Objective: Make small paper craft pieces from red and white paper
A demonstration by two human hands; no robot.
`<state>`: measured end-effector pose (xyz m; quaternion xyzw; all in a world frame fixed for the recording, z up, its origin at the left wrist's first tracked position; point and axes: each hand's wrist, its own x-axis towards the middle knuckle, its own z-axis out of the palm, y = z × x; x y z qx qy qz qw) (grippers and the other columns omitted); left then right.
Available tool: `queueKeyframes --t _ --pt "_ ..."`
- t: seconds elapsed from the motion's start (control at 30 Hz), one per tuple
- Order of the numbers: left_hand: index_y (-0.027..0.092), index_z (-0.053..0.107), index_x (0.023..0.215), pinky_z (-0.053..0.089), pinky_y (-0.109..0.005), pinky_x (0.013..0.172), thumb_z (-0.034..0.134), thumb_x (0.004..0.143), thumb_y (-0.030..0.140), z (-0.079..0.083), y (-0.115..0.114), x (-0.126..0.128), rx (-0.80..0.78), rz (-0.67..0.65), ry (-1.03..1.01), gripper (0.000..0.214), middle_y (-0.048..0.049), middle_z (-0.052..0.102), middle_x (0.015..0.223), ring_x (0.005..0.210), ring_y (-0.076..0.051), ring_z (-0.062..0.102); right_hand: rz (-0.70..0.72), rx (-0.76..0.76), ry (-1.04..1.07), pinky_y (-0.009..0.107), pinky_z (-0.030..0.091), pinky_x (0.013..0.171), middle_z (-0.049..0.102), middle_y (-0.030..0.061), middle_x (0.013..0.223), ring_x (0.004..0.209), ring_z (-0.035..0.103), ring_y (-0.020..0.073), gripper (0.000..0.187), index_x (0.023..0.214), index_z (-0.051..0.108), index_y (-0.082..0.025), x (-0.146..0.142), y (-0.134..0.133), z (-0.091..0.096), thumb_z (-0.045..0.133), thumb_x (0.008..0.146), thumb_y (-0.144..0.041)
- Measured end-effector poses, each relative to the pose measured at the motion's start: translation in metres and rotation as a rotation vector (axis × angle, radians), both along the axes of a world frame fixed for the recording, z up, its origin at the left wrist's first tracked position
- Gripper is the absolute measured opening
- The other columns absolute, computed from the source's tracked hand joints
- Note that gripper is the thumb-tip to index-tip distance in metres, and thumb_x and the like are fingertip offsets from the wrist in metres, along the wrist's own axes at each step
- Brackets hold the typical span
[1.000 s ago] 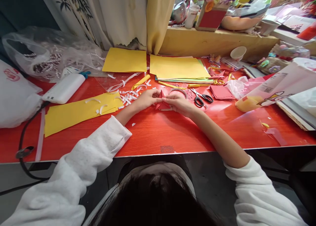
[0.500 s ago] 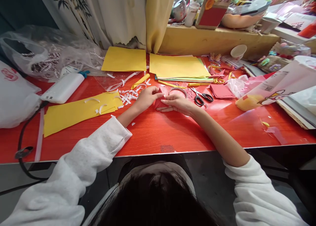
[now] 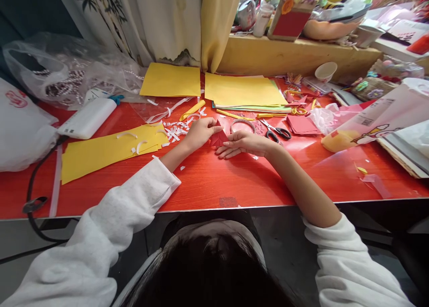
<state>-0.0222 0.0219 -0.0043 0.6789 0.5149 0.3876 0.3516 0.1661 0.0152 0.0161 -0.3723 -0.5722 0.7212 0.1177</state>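
Between my hands is a small folded piece of red paper (image 3: 219,138), its creased surface tilted toward me. My left hand (image 3: 200,134) pinches its upper left side between thumb and fingers. On the lower right, my right hand (image 3: 247,143) has its thumb at the paper's edge, with its fingers stretched out beneath. Just behind my hands a roll of tape (image 3: 242,126) lies on the red table (image 3: 201,186). Scissors with black handles (image 3: 276,131) rest to the right, beside a stack of red paper squares (image 3: 303,125).
Yellow strips of paper (image 3: 107,153) and white paper scraps (image 3: 176,132) lie on the left. Yellow sheets (image 3: 246,90) are stacked at the back. A white power bank (image 3: 87,118) stands near plastic bags (image 3: 27,128). On the right leans a drink cup (image 3: 375,119).
My right hand has shifted slightly down and right along the paper, its fingers spreading more. More of the paper's folded face shows. My left hand keeps its pinch.
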Motion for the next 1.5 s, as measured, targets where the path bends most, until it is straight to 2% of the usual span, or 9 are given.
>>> queueKeyframes --t 0.23,0.47,0.67,0.83,1.0,1.13,1.27,1.4,1.5 --pt "0.015 0.052 0.063 0.030 -0.025 0.058 0.061 0.074 0.033 -0.003 0.002 0.000 0.011 -0.028 -0.019 0.023 0.0035 0.045 0.059 0.059 -0.009 0.038 -0.027 0.000 0.041 0.029 0.059 0.081 0.072 0.0153 0.097 0.090 0.071 0.0211 0.021 0.096 0.065 -0.010 -0.003 -0.001 -0.004 0.066 0.083 -0.026" --pt "0.015 0.051 0.063 0.029 -0.024 0.055 0.062 0.074 0.044 -0.001 0.000 -0.001 -0.018 -0.109 0.001 0.032 0.0034 0.046 0.058 0.057 -0.009 0.040 -0.231 0.077 0.106 0.026 0.060 0.064 0.072 0.0126 0.078 0.068 0.071 0.0190 0.017 0.078 0.064 -0.012 -0.011 0.001 -0.016 0.068 0.081 -0.029" --pt "0.017 0.038 0.054 0.023 -0.024 0.051 0.062 0.075 0.039 0.003 -0.001 -0.002 -0.036 -0.106 0.075 0.039 0.0047 0.034 0.052 0.052 -0.008 0.030 -0.184 0.095 0.087 0.033 0.060 0.072 0.071 0.0114 0.084 0.078 0.072 0.0221 0.025 0.089 0.065 -0.015 -0.006 0.006 -0.019 0.066 0.081 -0.038" --pt "0.016 0.040 0.056 0.023 -0.024 0.051 0.062 0.075 0.041 0.006 -0.001 -0.004 -0.047 -0.139 0.060 0.038 0.0040 0.036 0.053 0.053 -0.008 0.032 -0.245 0.322 0.065 0.032 0.060 0.066 0.064 0.0047 0.095 0.075 0.068 0.0173 0.029 0.100 0.062 -0.021 -0.008 0.004 -0.016 0.063 0.081 -0.042" --pt "0.016 0.042 0.058 0.024 -0.024 0.052 0.062 0.075 0.042 0.010 -0.006 -0.004 -0.070 -0.166 0.011 0.037 0.0044 0.038 0.054 0.052 -0.007 0.033 -0.413 0.595 0.082 0.020 0.050 0.061 0.057 0.0008 0.082 0.073 0.056 0.0102 0.029 0.084 0.063 -0.017 -0.013 0.001 -0.017 0.060 0.081 -0.045" --pt "0.015 0.044 0.058 0.026 -0.023 0.051 0.062 0.075 0.046 0.011 -0.008 -0.002 -0.110 -0.193 0.013 0.039 0.0034 0.045 0.054 0.052 -0.007 0.039 -0.472 0.701 0.097 0.020 0.042 0.058 0.053 -0.0014 0.071 0.065 0.049 0.0088 0.025 0.075 0.058 -0.016 -0.012 0.001 -0.019 0.062 0.080 -0.040" --pt "0.015 0.046 0.054 0.027 -0.024 0.050 0.063 0.074 0.048 0.010 -0.009 -0.003 -0.164 -0.208 0.087 0.042 0.0027 0.048 0.050 0.049 -0.008 0.042 -0.535 0.662 0.117 0.020 0.039 0.055 0.048 -0.0027 0.063 0.059 0.044 0.0083 0.024 0.070 0.055 -0.017 -0.011 0.002 -0.019 0.063 0.079 -0.038" --pt "0.015 0.047 0.051 0.026 -0.024 0.049 0.063 0.073 0.050 0.008 -0.008 -0.003 -0.134 -0.172 0.107 0.044 0.0030 0.045 0.046 0.045 -0.007 0.037 -0.475 0.576 0.137 0.021 0.042 0.057 0.051 -0.0024 0.062 0.058 0.047 0.0088 0.025 0.069 0.054 -0.018 -0.011 0.001 -0.016 0.063 0.078 -0.040" --pt "0.014 0.057 0.063 0.033 -0.024 0.053 0.063 0.075 0.047 0.010 -0.009 -0.003 -0.135 -0.238 0.072 0.036 0.0015 0.052 0.053 0.050 -0.009 0.046 -0.491 0.525 0.140 0.020 0.042 0.057 0.051 -0.0028 0.062 0.057 0.048 0.0085 0.025 0.068 0.053 -0.018 -0.010 0.002 -0.013 0.066 0.075 -0.038"
